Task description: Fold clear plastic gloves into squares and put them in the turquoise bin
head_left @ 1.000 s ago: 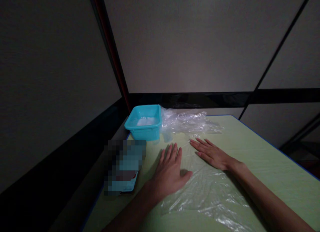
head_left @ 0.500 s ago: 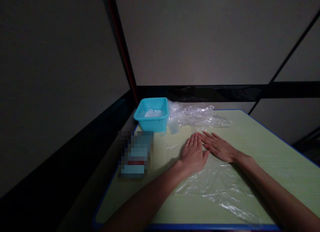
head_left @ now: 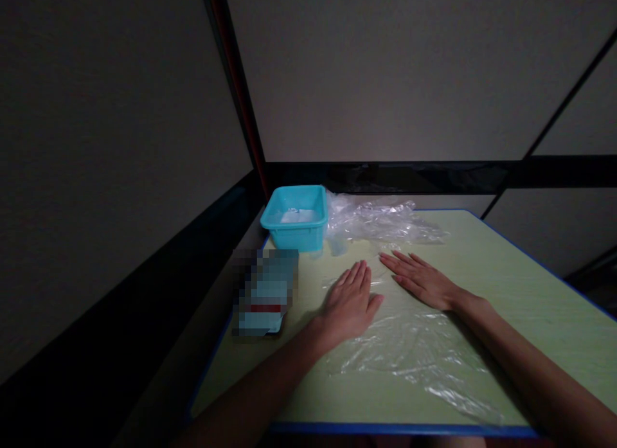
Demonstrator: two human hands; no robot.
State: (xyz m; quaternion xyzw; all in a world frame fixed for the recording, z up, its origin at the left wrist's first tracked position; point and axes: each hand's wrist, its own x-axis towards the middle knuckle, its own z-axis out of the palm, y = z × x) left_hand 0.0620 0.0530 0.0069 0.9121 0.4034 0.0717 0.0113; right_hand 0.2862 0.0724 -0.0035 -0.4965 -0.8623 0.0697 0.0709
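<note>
A clear plastic bag (head_left: 414, 345) lies spread flat and slightly wrinkled on the pale green table (head_left: 525, 294). My left hand (head_left: 351, 303) rests palm down on its left part, fingers stretched out and pointing away from me. To the right, my right hand (head_left: 424, 282) lies flat near the bag's far part, its fingers extended and angled to the left. A gap separates the two hands. Neither hand grips anything.
A turquoise plastic basin (head_left: 296, 236) with something whitish inside stands at the far left corner. Beside it lies a heap of crumpled clear plastic (head_left: 380, 220). A blurred-out bluish box-like object (head_left: 270, 290) sits along the left edge. Walls rise behind and to the left.
My left hand has slid left and slightly toward me, away from the right hand, which stays nearly in place. The fingertips that were together are now apart.
</note>
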